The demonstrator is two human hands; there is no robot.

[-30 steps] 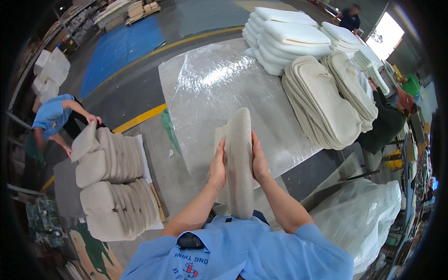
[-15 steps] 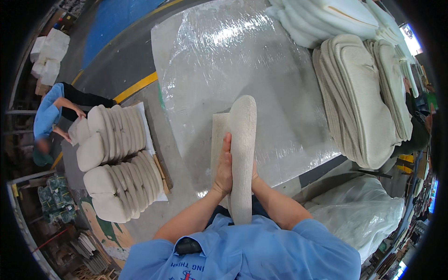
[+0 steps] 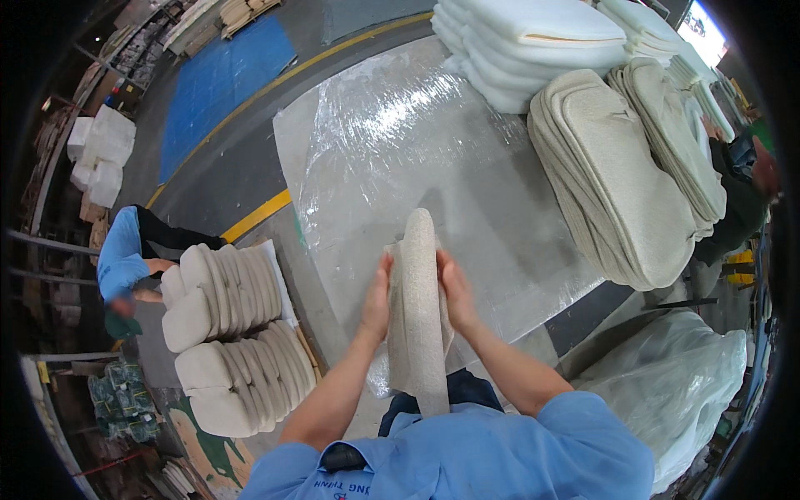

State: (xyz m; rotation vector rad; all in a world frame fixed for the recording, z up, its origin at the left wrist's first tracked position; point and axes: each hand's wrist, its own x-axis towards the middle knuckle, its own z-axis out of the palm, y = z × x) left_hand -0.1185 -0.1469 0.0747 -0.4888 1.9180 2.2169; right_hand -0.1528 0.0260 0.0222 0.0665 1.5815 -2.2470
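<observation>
Wider apart than in the earlier frame, the left grip (image 3: 377,300) and right grip (image 3: 455,293) are set at either side of the cushion (image 3: 427,308). At far left, rows of beige cushions (image 3: 229,292) are attended by a co-worker (image 3: 123,254). Along the near cushion's left edge, the left grip is kept flat, fingers straight. That cushion is held edge-on over the film-covered surface's (image 3: 400,158) near side. Its right side is flanked by the flat right grip; firmness cannot be told. Steadying between palms is judged in hand; even pressure seems called for next. Farther right, white pads (image 3: 533,50) and beige pads (image 3: 608,183) are piled.
</observation>
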